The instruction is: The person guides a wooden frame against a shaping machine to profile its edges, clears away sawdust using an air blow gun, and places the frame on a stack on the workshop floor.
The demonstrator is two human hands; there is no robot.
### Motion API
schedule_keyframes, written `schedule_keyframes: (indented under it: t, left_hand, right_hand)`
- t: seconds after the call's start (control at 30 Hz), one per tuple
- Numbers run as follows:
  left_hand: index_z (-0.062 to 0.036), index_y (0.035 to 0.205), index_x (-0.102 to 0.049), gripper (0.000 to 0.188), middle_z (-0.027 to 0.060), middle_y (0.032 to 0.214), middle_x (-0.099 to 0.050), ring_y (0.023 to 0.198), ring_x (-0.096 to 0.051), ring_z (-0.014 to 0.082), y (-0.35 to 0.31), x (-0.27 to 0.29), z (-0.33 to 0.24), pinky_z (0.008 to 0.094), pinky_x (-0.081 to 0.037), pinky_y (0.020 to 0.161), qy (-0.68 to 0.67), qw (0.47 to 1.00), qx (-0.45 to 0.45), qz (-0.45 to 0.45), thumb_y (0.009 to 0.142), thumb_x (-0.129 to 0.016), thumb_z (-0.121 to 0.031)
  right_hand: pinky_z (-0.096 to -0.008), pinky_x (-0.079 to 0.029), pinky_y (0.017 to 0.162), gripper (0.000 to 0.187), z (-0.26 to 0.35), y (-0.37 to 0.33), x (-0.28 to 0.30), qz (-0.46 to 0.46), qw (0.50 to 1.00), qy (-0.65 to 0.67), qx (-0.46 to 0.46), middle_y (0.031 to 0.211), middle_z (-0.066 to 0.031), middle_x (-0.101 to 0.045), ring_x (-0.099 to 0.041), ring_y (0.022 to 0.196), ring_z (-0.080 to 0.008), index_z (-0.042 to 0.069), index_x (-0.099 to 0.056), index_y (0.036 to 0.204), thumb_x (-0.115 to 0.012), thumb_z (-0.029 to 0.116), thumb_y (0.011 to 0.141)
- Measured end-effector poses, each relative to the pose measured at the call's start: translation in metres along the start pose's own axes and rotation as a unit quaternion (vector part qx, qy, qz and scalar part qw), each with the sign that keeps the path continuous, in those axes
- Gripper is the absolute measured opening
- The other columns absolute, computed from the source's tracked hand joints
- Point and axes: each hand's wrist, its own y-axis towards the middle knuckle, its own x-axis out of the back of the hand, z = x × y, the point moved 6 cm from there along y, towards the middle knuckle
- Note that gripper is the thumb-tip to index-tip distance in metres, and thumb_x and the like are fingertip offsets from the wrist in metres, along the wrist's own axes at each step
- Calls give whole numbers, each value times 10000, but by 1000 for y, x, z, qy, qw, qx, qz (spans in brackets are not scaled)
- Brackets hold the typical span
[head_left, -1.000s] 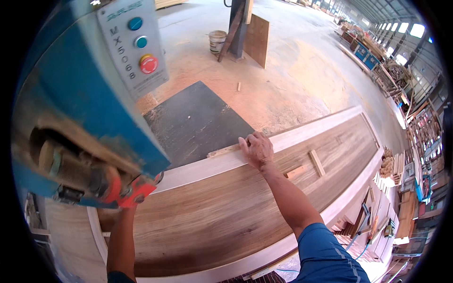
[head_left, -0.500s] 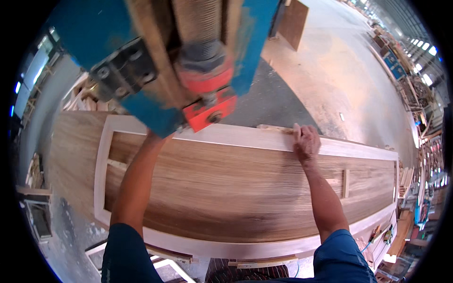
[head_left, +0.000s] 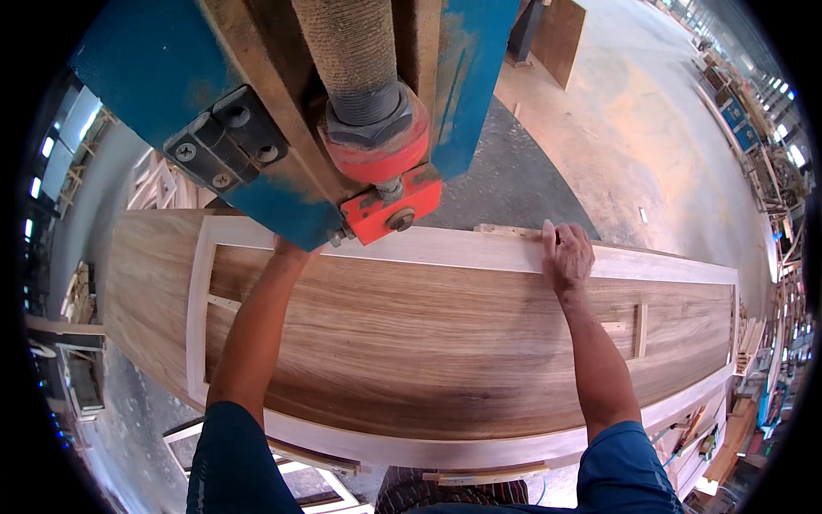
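A long, pale wooden frame (head_left: 411, 247) lies in front of me, around a brown wood-grained panel (head_left: 411, 343). My right hand (head_left: 568, 257) is on its far rail, right of centre, with the fingers curled over the outer edge. Beside those fingers, a thin wood strip (head_left: 509, 230) runs along the rail. My left hand (head_left: 294, 248) reaches the same rail farther left. Its fingers are hidden behind a blue machine part (head_left: 282, 210), which carries a thick threaded screw (head_left: 349, 51) and a red block (head_left: 392, 212) above the frame.
Small wood strips (head_left: 640, 331) lie on the panel at right. A broad wooden board (head_left: 150, 291) extends past the frame's left end. Beyond the far rail is a dark floor area (head_left: 522, 171). Tools (head_left: 707, 442) lie near the right front corner.
The whole scene has shifted slightly rightward in the picture, and the machine shows more sharply. Both hands keep about the same places on the far rail.
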Motion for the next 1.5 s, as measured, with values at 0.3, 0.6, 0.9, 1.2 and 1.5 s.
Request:
schedule_keyframes:
  t: [0.3,0.6,0.9,1.2,1.5]
  left_hand:
    - [-120,1190,-608,402,142,1227,-614,1133,-578,335,-55,9,-7,439,-472,923,20,999,47,-7,895,-582,-391]
    - [-68,1230,-583,477,178,1265,-592,1170,-552,369,-96,-14,-5,458,-448,964,25,996,0,-83,904,-552,-414]
    - [-78,1173,-630,325,167,1219,-619,1115,-576,361,-164,11,-39,435,-453,980,202,979,3,-23,929,-492,-241]
    - [-56,837,-630,287,156,886,-630,890,-579,365,-235,22,-37,476,-460,825,63,984,96,-137,965,-453,-244]
    - [-58,818,-639,328,160,869,-636,883,-588,340,-283,24,-46,458,-444,855,44,986,100,-130,982,-438,-259]
  right_hand:
    - [-413,-482,809,363,-6,2,-1,7,999,22,24,820,-106,-619,-597,889,-302,55,-666,740,-583,355,927]
    - [-419,-474,794,367,-18,-10,-8,12,996,52,72,839,-110,-628,-598,899,-306,49,-669,761,-555,353,933]
    - [-408,-484,801,372,-18,-24,-8,11,991,65,113,800,-99,-629,-601,880,-284,56,-664,717,-575,353,923]
    - [-381,-486,822,368,-13,-44,-6,30,984,78,157,826,-82,-646,-606,884,-264,70,-687,736,-569,361,928]
    - [-386,-483,846,389,-10,-55,-8,52,976,92,188,859,-85,-650,-610,941,-266,77,-697,752,-550,390,929]
